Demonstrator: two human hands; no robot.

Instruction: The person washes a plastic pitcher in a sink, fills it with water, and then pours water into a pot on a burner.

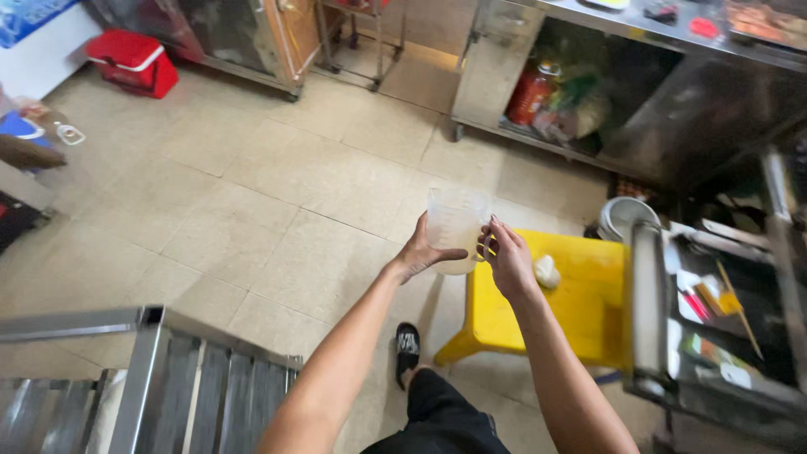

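I hold a clear plastic measuring jug (454,220) up in front of me with both hands. My left hand (423,252) cups its left side and bottom, thumb across the front. My right hand (507,256) grips the right side, where the handle seems to be. A little pale liquid lies in the jug's bottom. Below it stands a yellow plastic stool (580,315) with a small whitish lump (547,271) on its seat.
A steel rack (160,378) fills the lower left. A steel trolley (714,319) with utensils and chopsticks stands at the right, a white bucket (626,214) behind it. A steel counter (605,76) with stored goods is at the back, a red box (134,60) far left.
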